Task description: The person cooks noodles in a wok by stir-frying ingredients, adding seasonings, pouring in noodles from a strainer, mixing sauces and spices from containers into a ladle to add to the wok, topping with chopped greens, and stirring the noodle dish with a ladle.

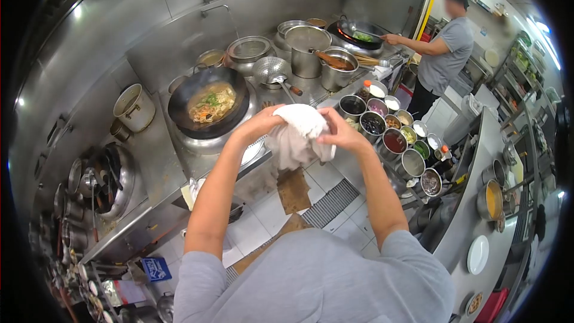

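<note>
A whitish cloth [293,146] is bunched up in front of my chest, its lower folds hanging loose. My left hand [268,122] grips its left side, fingers partly hidden behind the folds. On the opposite side my right hand [343,131] has its fingers and thumb closed on the cloth's edge. Beyond my left forearm, a black wok [179,110] sits on the stove, with noodle-like food and green bits [212,104] in it. A perforated strainer ladle [272,72] lies past my hands, next to a ladle with a wooden handle [293,88].
Several sauce and ingredient pots [412,162] stand right of my hands. Tall steel pots [307,63] line the stove's back. A co-worker [445,48] handles another wok [359,34]. A white plate [478,255] rests on the right counter [454,251]. Cardboard [293,191] lies on the floor.
</note>
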`<state>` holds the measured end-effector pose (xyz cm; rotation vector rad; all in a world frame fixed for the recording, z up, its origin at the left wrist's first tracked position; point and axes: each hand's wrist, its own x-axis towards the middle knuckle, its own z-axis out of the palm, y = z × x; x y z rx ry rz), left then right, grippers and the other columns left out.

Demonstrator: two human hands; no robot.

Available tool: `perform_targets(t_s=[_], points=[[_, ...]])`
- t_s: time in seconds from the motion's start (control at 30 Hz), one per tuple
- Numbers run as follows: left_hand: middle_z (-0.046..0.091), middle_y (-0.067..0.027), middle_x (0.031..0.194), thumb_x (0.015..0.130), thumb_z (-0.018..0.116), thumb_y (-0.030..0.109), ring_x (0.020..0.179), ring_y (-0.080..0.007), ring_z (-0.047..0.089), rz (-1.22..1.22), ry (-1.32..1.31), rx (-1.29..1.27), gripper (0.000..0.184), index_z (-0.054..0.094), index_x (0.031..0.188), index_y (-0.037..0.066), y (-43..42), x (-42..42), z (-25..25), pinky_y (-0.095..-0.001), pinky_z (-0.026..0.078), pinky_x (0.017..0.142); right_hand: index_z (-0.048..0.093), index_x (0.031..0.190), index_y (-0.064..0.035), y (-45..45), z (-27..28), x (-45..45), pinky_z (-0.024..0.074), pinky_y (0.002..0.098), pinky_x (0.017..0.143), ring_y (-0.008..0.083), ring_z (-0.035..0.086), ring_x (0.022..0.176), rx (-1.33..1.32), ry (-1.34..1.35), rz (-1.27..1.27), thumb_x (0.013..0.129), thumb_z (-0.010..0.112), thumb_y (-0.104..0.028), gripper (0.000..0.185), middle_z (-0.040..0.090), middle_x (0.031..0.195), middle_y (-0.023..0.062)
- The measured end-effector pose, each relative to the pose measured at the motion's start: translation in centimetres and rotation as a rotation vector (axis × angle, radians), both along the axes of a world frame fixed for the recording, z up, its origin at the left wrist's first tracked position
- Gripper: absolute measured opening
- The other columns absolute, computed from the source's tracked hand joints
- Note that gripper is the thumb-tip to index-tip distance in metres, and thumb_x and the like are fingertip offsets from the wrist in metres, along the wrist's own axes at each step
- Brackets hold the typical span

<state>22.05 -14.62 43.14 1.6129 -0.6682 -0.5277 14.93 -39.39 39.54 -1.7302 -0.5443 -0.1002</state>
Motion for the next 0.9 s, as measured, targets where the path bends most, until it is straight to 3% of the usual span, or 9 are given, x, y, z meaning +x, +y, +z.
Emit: perform_targets(t_s=[0.13,0.17,0.3,0.4,0.53,0.6,0.67,0.77,0.9], points=[[0.066,-0.0114,0.111,0.082,0.058,0.027,0.105,-0.0213,0.059,-0.19,-0.374,0.361,0.043,0.061,0.118,0.003,-5.0,-2.7,4.4,-0.0324,0.042,0.093,0.011,0.152,-0.0095,-0.8,-0.4,-1.3,0.025,0.0313,0.111,0.0189,0.031,0.134,0.13,0.253,0.299,0.063,0.089,-0.024,0.119,0.031,0.148,0.0091],[0.067,-0.0128,0.108,0.081,0.058,0.029,0.102,-0.0235,0.06,-0.254,-0.451,0.471,0.042,0.062,0.115,0.005,-6.0,-1.6,4.0,-0.0333,0.044,0.092,0.035,0.144,-0.0049,-1.2,-3.9,-0.1,0.0343,0.0316,0.105,0.0175,0.044,0.123,0.188,0.29,0.296,0.064,0.087,-0.02,0.097,0.047,0.139,0.0101],[0.069,-0.013,0.098,0.071,0.065,0.025,0.092,-0.0274,0.065,-0.081,-0.614,0.624,0.042,0.065,0.109,0.007,-4.0,-4.5,9.5,-0.0362,0.049,0.083,0.064,0.111,0.001,-2.0,-3.6,-0.2,0.0485,0.032,0.084,0.0175,0.063,0.092,-0.196,0.138,0.084,0.07,0.077,-0.015,0.047,0.07,0.102,0.0109],[0.069,-0.013,0.098,0.071,0.065,0.024,0.09,-0.025,0.065,-0.031,-0.563,0.78,0.039,0.067,0.105,0.005,-1.0,-5.6,9.6,-0.0348,0.049,0.083,0.057,0.107,0.0018,-5.7,-2.1,-1.0,0.0467,0.0326,0.083,0.0194,0.062,0.092,-0.581,-0.004,0.08,0.07,0.065,-0.006,0.039,0.066,0.097,0.0162],[0.062,-0.014,0.119,0.068,0.074,0.026,0.111,-0.0263,0.058,0.033,-0.589,0.928,0.051,0.066,0.115,0.006,1.1,-7.3,6.7,-0.0354,0.044,0.096,0.056,0.103,-0.0002,-5.9,-0.6,-2.3,0.0464,0.0313,0.079,0.0216,0.061,0.088,-0.17,-0.051,-0.006,0.072,0.064,-0.006,0.033,0.064,0.092,0.0131],[0.047,-0.0147,0.14,0.064,0.083,0.038,0.132,-0.0283,0.041,0.183,-0.522,0.562,0.096,0.038,0.145,0.014,-2.3,-9.6,4.5,-0.0401,0.031,0.111,0.056,0.1,-0.0008,-4.9,2.5,-3.5,0.0447,0.0286,0.081,0.0164,0.058,0.091,0.178,0.039,0.073,0.07,0.059,-0.001,0.03,0.061,0.093,0.0081],[0.045,-0.0146,0.141,0.059,0.088,0.037,0.134,-0.0259,0.039,0.205,-0.392,0.093,0.115,0.023,0.151,0.012,-8.1,-10.9,0.6,-0.039,0.03,0.111,0.057,0.1,-0.0015,-3.7,2.9,-3.6,0.045,0.0276,0.079,0.0145,0.058,0.089,0.247,0.008,0.091,0.069,0.058,0.001,0.031,0.06,0.091,0.0058],[0.053,-0.0065,0.126,0.062,0.085,0.013,0.117,-0.0187,0.051,0.229,0.028,-0.418,0.086,0.041,0.135,0.003,-16.0,-11.1,-6.1,-0.032,0.04,0.099,0.056,0.099,-0.0039,-4.0,4.4,-3.7,0.0461,0.0264,0.077,0.0124,0.057,0.085,0.486,0.037,0.108,0.066,0.055,0.004,0.034,0.059,0.088,0.0024],[0.057,-0.0074,0.119,0.067,0.081,0.011,0.109,-0.0163,0.056,0.168,0.126,-0.381,0.076,0.044,0.132,0.002,-23.1,-13.3,-7.5,-0.0307,0.045,0.092,0.054,0.112,-0.0051,-10.9,8.9,-5.5,0.0529,0.0333,0.082,0.0189,0.064,0.09,1.044,0.141,-0.015,0.072,0.051,0.003,0.041,0.063,0.098,0.0078]])
